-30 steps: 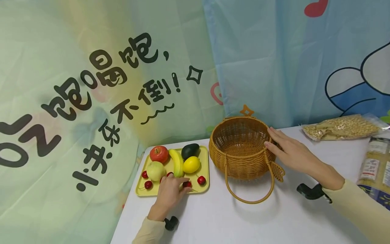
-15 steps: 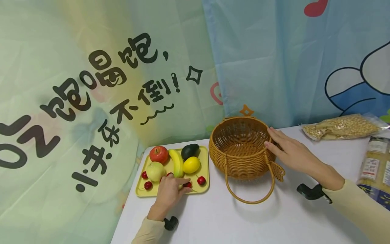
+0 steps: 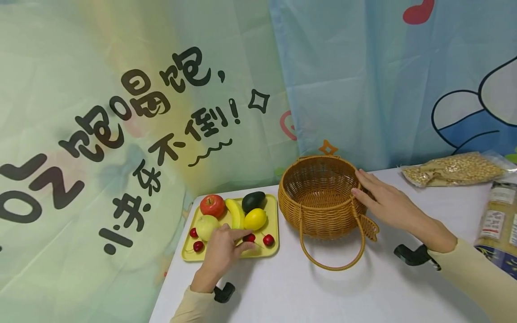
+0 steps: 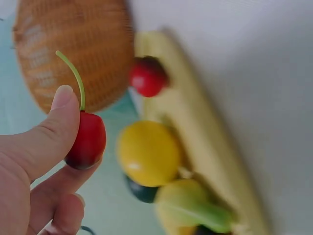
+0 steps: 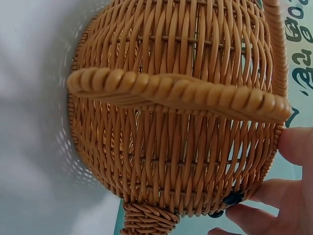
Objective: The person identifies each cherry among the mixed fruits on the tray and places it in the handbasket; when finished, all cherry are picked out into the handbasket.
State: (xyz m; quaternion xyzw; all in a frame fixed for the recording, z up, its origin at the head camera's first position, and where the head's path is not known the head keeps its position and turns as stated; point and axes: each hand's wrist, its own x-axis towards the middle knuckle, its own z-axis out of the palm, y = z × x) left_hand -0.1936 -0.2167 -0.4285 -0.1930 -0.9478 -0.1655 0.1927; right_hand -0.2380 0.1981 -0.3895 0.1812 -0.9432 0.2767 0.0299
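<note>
Between thumb and fingers, my left hand point(image 3: 221, 250) pinches a red cherry point(image 4: 89, 139) with a green stem, lifted just above the front of the yellow tray point(image 3: 190, 257). On that tray lie a red apple point(image 3: 212, 206), a pale green round fruit point(image 3: 208, 228), a banana point(image 3: 235, 213), a dark avocado point(image 3: 253, 202), a lemon point(image 3: 256, 219) and more cherries, one of them a cherry point(image 3: 268, 240) at the right corner. My right hand point(image 3: 387, 201) rests on the right rim of a brown wicker basket point(image 3: 323, 222), whose inside shows no contents.
The basket's handle point(image 3: 332, 269) hangs down at its front, over the white table point(image 3: 307, 296). A clear bag of pale grains point(image 3: 456, 169) lies at the back right, and a labelled package point(image 3: 497, 220) is at the right edge. A printed curtain point(image 3: 226, 89) stands behind.
My left hand has risen slightly off the tray with the cherry pinched in it, shifting a little toward me. The right hand and the basket hold their place.
</note>
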